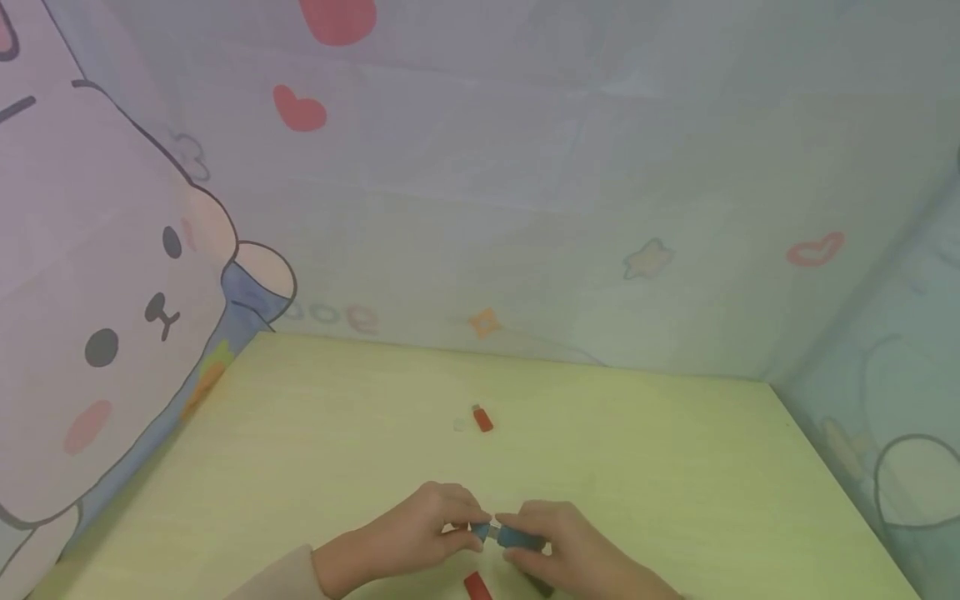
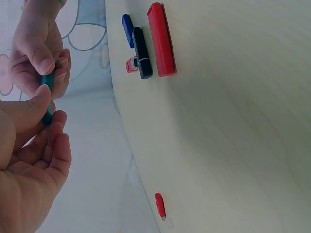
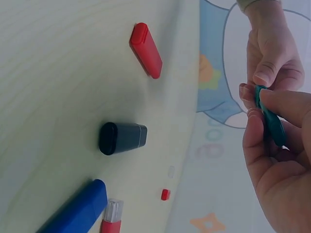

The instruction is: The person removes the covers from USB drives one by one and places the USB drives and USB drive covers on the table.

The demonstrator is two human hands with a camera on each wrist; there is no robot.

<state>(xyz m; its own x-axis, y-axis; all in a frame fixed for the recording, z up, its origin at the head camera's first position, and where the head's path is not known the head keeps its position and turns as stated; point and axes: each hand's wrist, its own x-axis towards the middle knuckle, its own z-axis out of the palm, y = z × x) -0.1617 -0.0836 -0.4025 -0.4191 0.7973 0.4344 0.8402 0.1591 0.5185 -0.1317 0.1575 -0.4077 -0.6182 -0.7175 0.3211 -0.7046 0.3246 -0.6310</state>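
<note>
Fingertips of my left hand (image 1: 423, 533) pinch a small blue cap (image 1: 480, 529). My right hand (image 1: 573, 546) grips the blue USB flash drive (image 1: 519, 537) between thumb and fingers. A metal plug (image 1: 493, 532) shows between cap and drive, so the two parts stand in line. The drive looks teal (image 3: 276, 130) in the right wrist view, partly covered by fingers. Beneath the hands lie a red stick-shaped piece (image 1: 477, 586) and a dark USB stick (image 3: 124, 138).
Farther back on the table (image 1: 337, 417) lies a small red USB stick (image 1: 482, 418) beside a clear cap (image 1: 458, 425). A blue stick (image 3: 77, 208) and a red one with a clear cap (image 3: 112, 218) lie near the dark stick. Printed cloth (image 1: 487, 167) hangs behind.
</note>
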